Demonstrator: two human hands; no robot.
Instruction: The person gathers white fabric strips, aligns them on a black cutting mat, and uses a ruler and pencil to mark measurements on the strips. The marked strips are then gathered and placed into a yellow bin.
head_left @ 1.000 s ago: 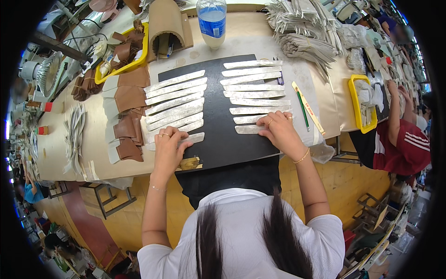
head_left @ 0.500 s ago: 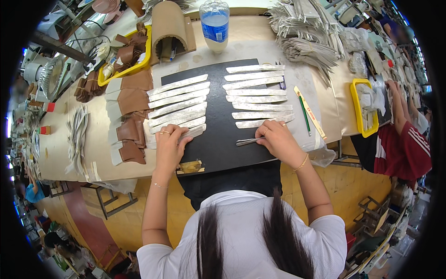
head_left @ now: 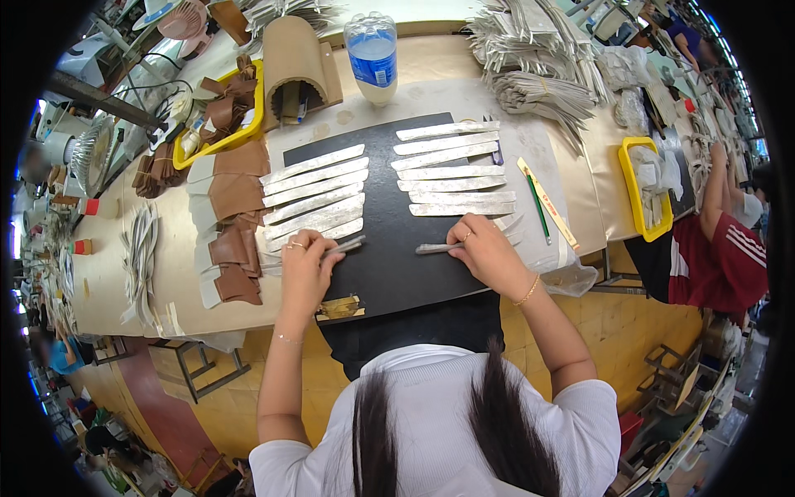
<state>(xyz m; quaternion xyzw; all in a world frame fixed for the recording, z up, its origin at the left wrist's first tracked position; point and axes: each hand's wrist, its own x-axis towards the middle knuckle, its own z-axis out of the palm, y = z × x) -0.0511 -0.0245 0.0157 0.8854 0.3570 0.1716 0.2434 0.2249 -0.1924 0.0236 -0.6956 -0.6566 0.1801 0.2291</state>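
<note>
Pale silvery-white strips lie in two columns on a black board [head_left: 385, 277], a left column [head_left: 315, 189] and a right column [head_left: 451, 173]. At the foot of the left column, my left hand [head_left: 303, 267] pinches a thin bundle of strips [head_left: 351, 244] whose ends stick out to the right. My right hand [head_left: 490, 255] grips another small bundle of strips [head_left: 432, 248] below the right column, its ends pointing left. How many strips each hand holds is hard to make out. A loose strip end shows just behind my right hand.
Brown leather pieces [head_left: 240, 178] overlap left of the board. Beyond stand a yellow tray [head_left: 258, 108], a brown curved form [head_left: 296, 62] and a water bottle [head_left: 373, 62]. Strip bundles [head_left: 542, 91] lie far right, near a green pencil [head_left: 538, 207]. A co-worker sits right by another yellow basket [head_left: 658, 232].
The bundle in my left hand now juts out to the right over the black board. My right hand has shifted slightly left with its bundle. The whole view has tilted a little.
</note>
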